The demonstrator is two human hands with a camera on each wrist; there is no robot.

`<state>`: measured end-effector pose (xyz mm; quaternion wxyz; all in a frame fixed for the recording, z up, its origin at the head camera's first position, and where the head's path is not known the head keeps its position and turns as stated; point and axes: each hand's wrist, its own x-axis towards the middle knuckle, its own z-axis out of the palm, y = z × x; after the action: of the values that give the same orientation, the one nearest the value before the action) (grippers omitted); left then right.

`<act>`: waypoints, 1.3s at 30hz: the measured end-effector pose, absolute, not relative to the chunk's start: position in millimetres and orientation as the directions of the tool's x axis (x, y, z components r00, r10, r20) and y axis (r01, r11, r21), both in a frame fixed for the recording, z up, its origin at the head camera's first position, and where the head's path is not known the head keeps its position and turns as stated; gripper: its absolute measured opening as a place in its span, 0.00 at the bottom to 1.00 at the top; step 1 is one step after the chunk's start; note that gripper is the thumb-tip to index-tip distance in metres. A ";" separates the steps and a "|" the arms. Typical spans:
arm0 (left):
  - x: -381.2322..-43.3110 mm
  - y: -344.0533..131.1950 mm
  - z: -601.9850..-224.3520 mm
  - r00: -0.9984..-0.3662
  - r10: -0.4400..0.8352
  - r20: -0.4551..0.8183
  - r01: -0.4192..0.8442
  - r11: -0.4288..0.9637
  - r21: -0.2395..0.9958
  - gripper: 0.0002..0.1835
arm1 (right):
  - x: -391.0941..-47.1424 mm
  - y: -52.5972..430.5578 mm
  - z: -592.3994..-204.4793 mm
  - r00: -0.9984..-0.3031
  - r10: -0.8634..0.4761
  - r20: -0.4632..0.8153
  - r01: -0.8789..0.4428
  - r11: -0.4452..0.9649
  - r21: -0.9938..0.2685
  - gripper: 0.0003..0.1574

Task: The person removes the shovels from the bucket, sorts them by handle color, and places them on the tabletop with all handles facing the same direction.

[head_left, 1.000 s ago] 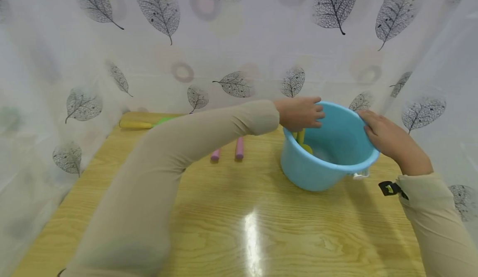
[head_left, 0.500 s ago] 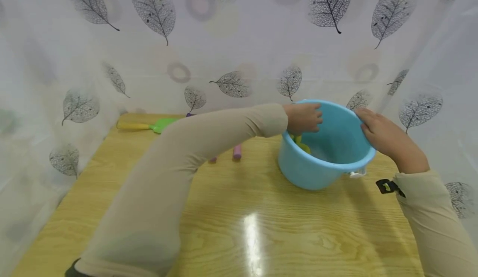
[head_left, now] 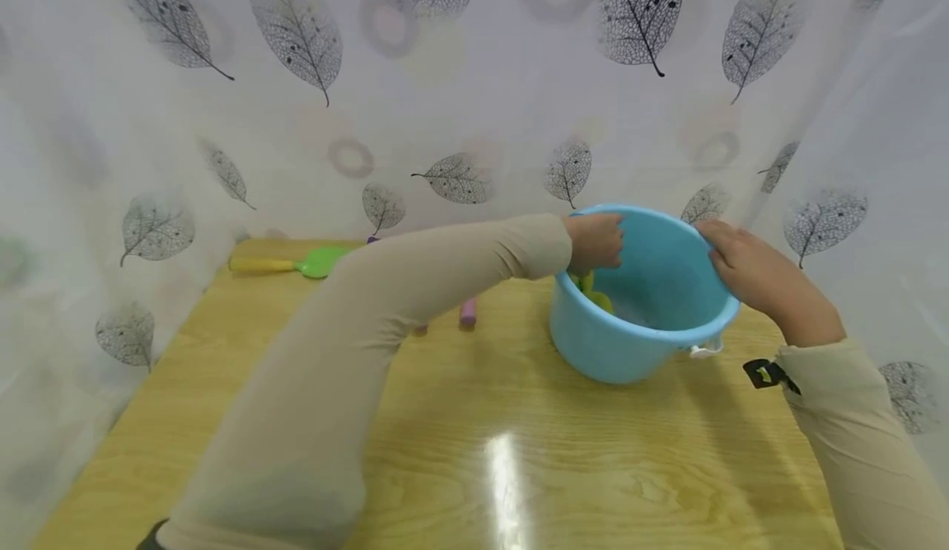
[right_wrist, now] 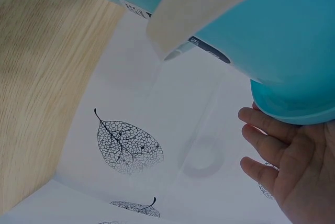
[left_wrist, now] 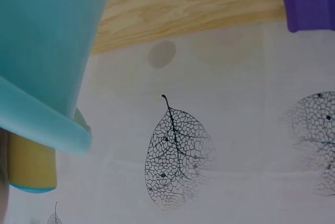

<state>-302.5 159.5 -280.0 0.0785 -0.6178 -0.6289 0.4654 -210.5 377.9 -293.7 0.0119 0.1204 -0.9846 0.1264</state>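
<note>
A light blue bucket (head_left: 615,354) stands on the table toward the right. My left hand (head_left: 597,241) is inside its left rim with the fingers curled. In the left wrist view, a thick yellow handle (left_wrist: 32,165) with a blue end sticks out past the rim, against that hand; the grip itself is mostly hidden. Lower in the bucket, a yellow piece (head_left: 599,300) shows under the hand. At the far right rim, my right hand (head_left: 767,274) holds the edge, its fingers outside and its thumb toward the inside, as the right wrist view partly shows.
At the back left lies a toy shovel with a green blade (head_left: 319,263) and yellow handle. A pink handle (head_left: 468,312) pokes out beyond my left sleeve. A purple blade (left_wrist: 311,1) lies near the table's back edge. A leaf-patterned curtain (head_left: 452,81) hangs behind.
My left hand has moved down into the bucket, and its spread fingers have curled in. The right hand stays on the rim. The view has shifted slightly.
</note>
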 end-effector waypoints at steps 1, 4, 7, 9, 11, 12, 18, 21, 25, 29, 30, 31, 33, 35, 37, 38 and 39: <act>-303.4 159.4 -281.1 -0.223 0.852 -0.473 0.709 -0.191 -0.679 0.21 | -210.2 377.7 -293.9 -0.970 -0.235 0.055 -0.241 0.939 -0.247 0.28; -304.7 159.3 -282.9 -0.220 0.857 -0.467 0.723 -0.178 -0.668 0.21 | -209.2 377.4 -294.5 -0.971 -0.234 0.057 -0.241 0.940 -0.240 0.28; -305.3 159.2 -283.7 -0.219 0.858 -0.464 0.731 -0.170 -0.660 0.21 | -209.2 377.6 -294.7 -0.971 -0.233 0.056 -0.240 0.942 -0.233 0.28; -305.0 159.0 -283.3 -0.224 0.857 -0.464 0.733 -0.166 -0.660 0.20 | -209.5 377.8 -294.4 -0.971 -0.232 0.054 -0.238 0.944 -0.229 0.29; -303.8 158.4 -283.1 -0.228 0.857 -0.463 0.733 -0.162 -0.660 0.20 | -209.6 377.8 -294.6 -0.972 -0.229 0.049 -0.234 0.945 -0.227 0.29; -303.3 158.2 -283.1 -0.230 0.856 -0.463 0.732 -0.161 -0.662 0.19 | -209.6 377.8 -294.5 -0.973 -0.228 0.047 -0.232 0.946 -0.227 0.29; -300.0 156.1 -282.9 -0.234 0.861 -0.453 0.724 -0.157 -0.672 0.17 | -209.9 377.3 -294.3 -0.974 -0.221 0.039 -0.224 0.949 -0.220 0.30; -300.6 155.9 -284.3 -0.231 0.864 -0.447 0.718 -0.158 -0.677 0.16 | -209.9 377.1 -294.4 -0.974 -0.225 0.039 -0.228 0.949 -0.217 0.30; -301.2 156.9 -285.2 -0.232 0.861 -0.453 0.707 -0.170 -0.686 0.16 | -210.2 377.3 -294.3 -0.973 -0.228 0.041 -0.232 0.948 -0.216 0.30; -301.6 158.1 -285.0 -0.228 0.861 -0.454 0.707 -0.175 -0.686 0.16 | -211.3 378.5 -294.4 -0.972 -0.232 0.049 -0.237 0.947 -0.216 0.30; -301.5 158.2 -284.6 -0.226 0.862 -0.454 0.708 -0.175 -0.684 0.16 | -211.5 378.7 -294.4 -0.971 -0.233 0.051 -0.238 0.947 -0.217 0.29; -300.9 158.0 -284.0 -0.224 0.863 -0.453 0.710 -0.174 -0.682 0.16 | -211.7 378.9 -294.5 -0.971 -0.234 0.053 -0.240 0.946 -0.219 0.29; -299.4 157.6 -282.8 -0.224 0.862 -0.455 0.714 -0.173 -0.679 0.15 | -211.9 378.9 -294.7 -0.971 -0.234 0.053 -0.240 0.945 -0.222 0.29; -297.6 157.3 -281.6 -0.227 0.856 -0.464 0.714 -0.177 -0.677 0.16 | -211.9 378.6 -294.9 -0.971 -0.232 0.048 -0.237 0.945 -0.224 0.29; -296.1 157.1 -281.0 -0.230 0.853 -0.469 0.711 -0.182 -0.679 0.16 | -211.7 378.3 -295.0 -0.973 -0.229 0.043 -0.232 0.946 -0.227 0.29; -295.9 157.4 -281.1 -0.230 0.851 -0.473 0.708 -0.187 -0.681 0.16 | -211.6 378.2 -295.0 -0.973 -0.226 0.039 -0.229 0.946 -0.227 0.30; -295.8 157.5 -281.1 -0.230 0.849 -0.475 0.706 -0.191 -0.682 0.16 | -211.6 378.0 -295.0 -0.973 -0.226 0.039 -0.229 0.947 -0.227 0.30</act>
<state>-295.8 157.5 -281.1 0.0773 -0.6159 -0.6313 0.4650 -211.6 378.0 -295.0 0.0061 0.1153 -0.9865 0.1159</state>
